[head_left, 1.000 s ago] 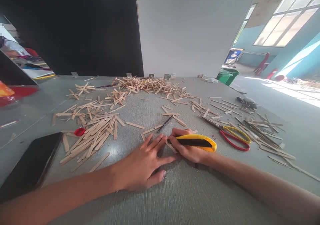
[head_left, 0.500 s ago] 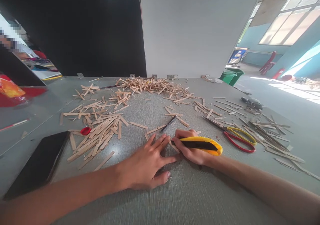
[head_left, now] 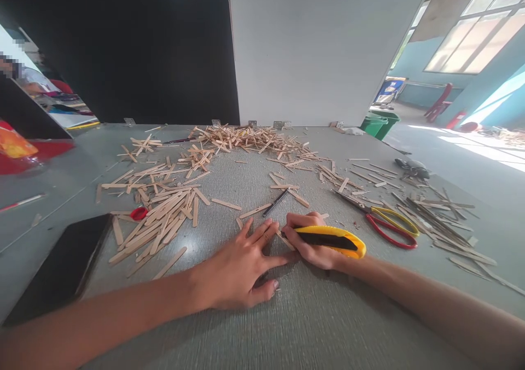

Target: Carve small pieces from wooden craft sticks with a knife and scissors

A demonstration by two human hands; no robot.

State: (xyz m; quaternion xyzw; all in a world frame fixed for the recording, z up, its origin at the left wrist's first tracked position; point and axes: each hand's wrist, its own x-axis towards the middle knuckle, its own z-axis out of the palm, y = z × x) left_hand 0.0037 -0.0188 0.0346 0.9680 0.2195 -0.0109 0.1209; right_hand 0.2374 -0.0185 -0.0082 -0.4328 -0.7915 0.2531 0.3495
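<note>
Little shifts since earlier: the right hand grips a yellow cutter, three o'clock of the spread left hand, seemingly cutting a stick; next needs steady pressure.

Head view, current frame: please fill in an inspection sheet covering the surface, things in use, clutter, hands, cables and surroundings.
Surface: grey tabletop, textured, strewn with wood.
Things in use: yellow cutter; short wooden piece between the hands, partly hidden.
Clutter: loose wooden sticks, scissors with red and yellow handles, dark phone-like slab, small red item, dark pen-like tool.
Hands: left hand palm down, fingers spread; right hand grips the cutter.
Cables: nothing seen.
Surroundings: black panel, pale grey panel, green bins.
</note>
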